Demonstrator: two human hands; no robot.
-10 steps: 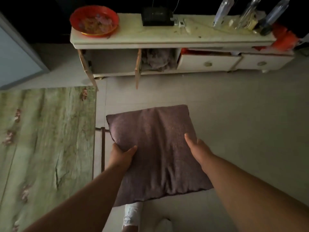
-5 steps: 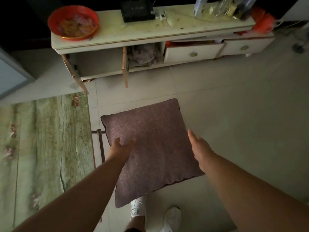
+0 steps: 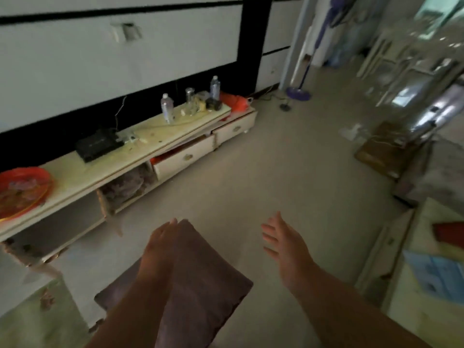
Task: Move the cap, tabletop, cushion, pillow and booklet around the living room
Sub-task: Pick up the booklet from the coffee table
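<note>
Looking down, I see my left hand (image 3: 160,249) laid flat along the left side of the purple cushion (image 3: 200,280) — fingers straight and together, touching its edge, so this grip is not pinching. My right hand (image 3: 283,244) is in the air to the right, apart from the cushion, fingers spread and holding nothing. The cushion is low in front of me, above the floor (image 3: 263,177). Behind it stands the low TV cabinet (image 3: 150,144) with a red bowl (image 3: 22,189), a black box (image 3: 99,144) and bottles (image 3: 167,108) — one drawer (image 3: 184,156) is partly pulled out.
</note>
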